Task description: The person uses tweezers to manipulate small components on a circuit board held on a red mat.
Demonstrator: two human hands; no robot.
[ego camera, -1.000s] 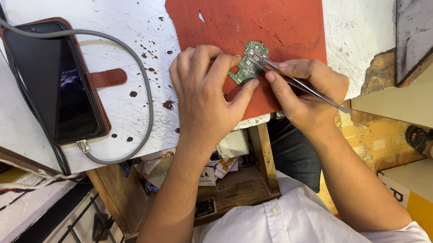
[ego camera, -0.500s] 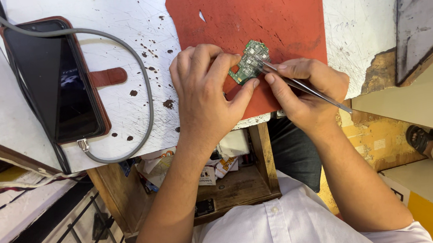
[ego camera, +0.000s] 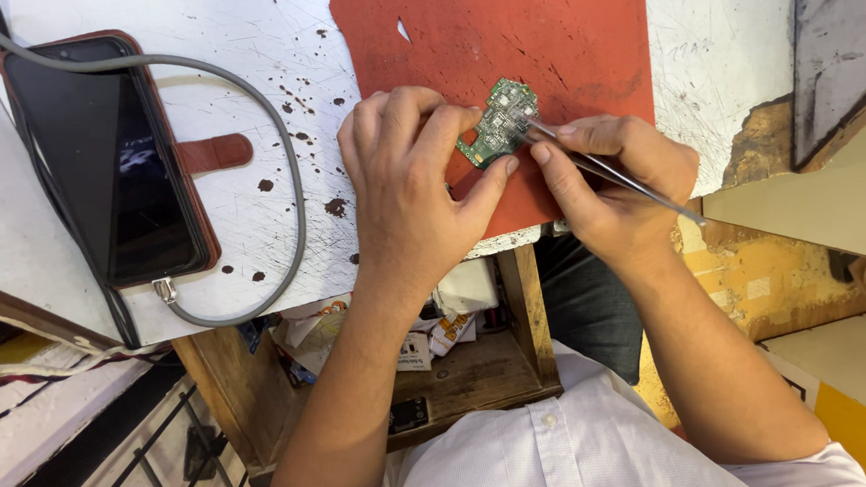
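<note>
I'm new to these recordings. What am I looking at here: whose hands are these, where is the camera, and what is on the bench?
There is no machine here: a person works with two bare hands, filmed by a camera worn on their head, looking down. The left hand pinches a small green circuit board over a red work mat. The right hand holds metal tweezers, tips on the board. To the left on the scratched white bench lies a dark phone in a brown flip case, with a grey cable looping round it. Below the bench edge is a wooden shelf holding small clutter.
</note>
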